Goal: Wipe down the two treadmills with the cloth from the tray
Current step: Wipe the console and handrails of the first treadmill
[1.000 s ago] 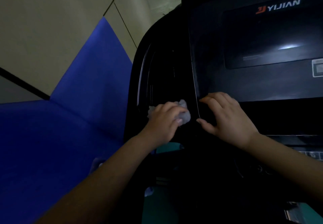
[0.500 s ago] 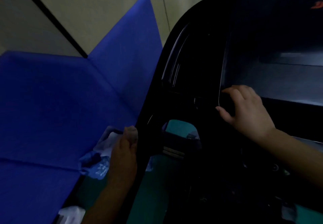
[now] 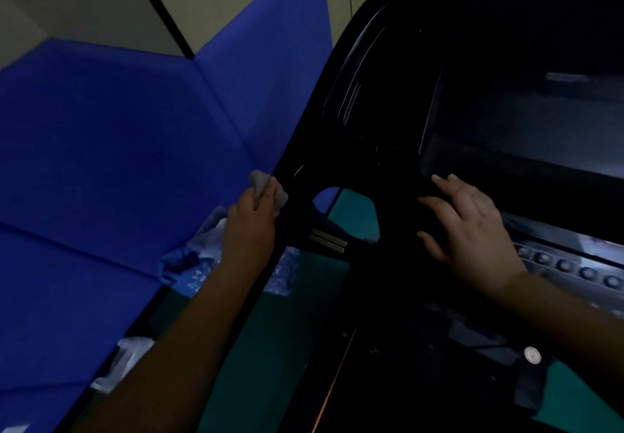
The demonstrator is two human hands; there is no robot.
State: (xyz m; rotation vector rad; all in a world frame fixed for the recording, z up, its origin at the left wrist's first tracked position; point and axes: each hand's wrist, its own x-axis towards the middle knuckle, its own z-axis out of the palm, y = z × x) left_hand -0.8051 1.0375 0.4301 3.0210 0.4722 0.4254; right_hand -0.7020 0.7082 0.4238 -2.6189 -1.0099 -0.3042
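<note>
Head view. The left hand [image 3: 251,216] holds a crumpled grey cloth [image 3: 266,187] bunched in its grip, fingers curled round it, and presses it against the outer left edge of the black treadmill console [image 3: 398,111], where the frame meets the blue padded wall [image 3: 135,135]. The right hand [image 3: 472,230] lies flat on the console below the dark display screen [image 3: 526,135], fingers spread and holding nothing; it appears to act as a brace.

Step in hand, as a judgement: wiping the left side frame of this treadmill. Only one treadmill is in view, so overall progress cannot be determined.

Next move, as a judgement: draw the cloth along the frame edge with steady pressure, keeping the wad closed so it does not slip into the gap between frame and wall. The row of round buttons [image 3: 567,265] beside the right wrist calls for light contact to avoid pressing them.

Containers: no tray is visible. Pale crumpled plastic bags [image 3: 199,257] lie on the green floor [image 3: 358,213] beside the wall; their contents cannot be determined in this dim light
</note>
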